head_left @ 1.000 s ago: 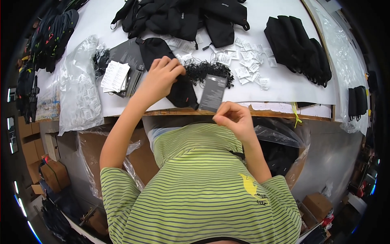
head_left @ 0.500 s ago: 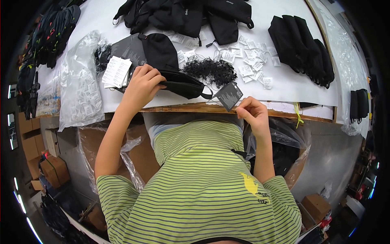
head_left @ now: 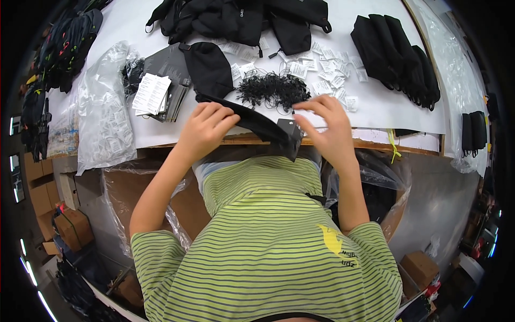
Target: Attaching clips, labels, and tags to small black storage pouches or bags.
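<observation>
My left hand (head_left: 208, 129) is closed on the edge of a black fabric pouch (head_left: 249, 115), which is held tilted over the table's front edge. At the pouch's right end hangs a dark grey hang tag (head_left: 290, 127). Beside that tag is my right hand (head_left: 328, 131), its thumb and forefinger apart and curved toward the tag's top. Just beyond lies a tangled heap of black tag strings (head_left: 273, 90). Another black pouch (head_left: 210, 70) lies behind my left hand, near a stack of dark tags (head_left: 174, 102) with white tags (head_left: 152, 94) on top.
Small white labels (head_left: 333, 70) are scattered right of the strings. Black pouches (head_left: 230, 21) are piled at the back, with more (head_left: 394, 53) at the right. A clear plastic bag of labels (head_left: 107, 112) lies left. A yellow-green strap (head_left: 393, 145) hangs at the front edge.
My right hand has moved up and opened from the tag's corner. The tag has turned and now hangs against the pouch's end. My left hand has shifted right and nearer with the pouch.
</observation>
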Motion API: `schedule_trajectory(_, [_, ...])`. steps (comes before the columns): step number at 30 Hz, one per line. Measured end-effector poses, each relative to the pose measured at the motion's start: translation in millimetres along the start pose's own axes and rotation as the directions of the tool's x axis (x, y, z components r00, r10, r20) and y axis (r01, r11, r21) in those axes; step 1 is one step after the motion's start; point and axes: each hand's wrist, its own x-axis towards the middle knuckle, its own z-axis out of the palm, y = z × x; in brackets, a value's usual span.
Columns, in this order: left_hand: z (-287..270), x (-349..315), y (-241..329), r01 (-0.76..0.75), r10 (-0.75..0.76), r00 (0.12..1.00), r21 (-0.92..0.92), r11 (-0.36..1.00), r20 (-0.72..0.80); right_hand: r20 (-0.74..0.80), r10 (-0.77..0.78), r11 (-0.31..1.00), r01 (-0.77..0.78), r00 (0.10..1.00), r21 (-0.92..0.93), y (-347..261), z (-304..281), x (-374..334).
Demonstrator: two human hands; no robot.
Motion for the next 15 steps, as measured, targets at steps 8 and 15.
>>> schedule_trajectory(8, [19,-11,37,0.077,-0.065,0.989,-0.088,0.993,0.133,0.467,0.121,0.986,-0.161,0.876,0.048,-18,17,-6])
schedule_trajectory(15, [26,-3,51,0.078,-0.033,0.971,-0.183,0.98,0.238,0.411,0.179,0.977,-0.209,0.894,0.031,-15,18,-14])
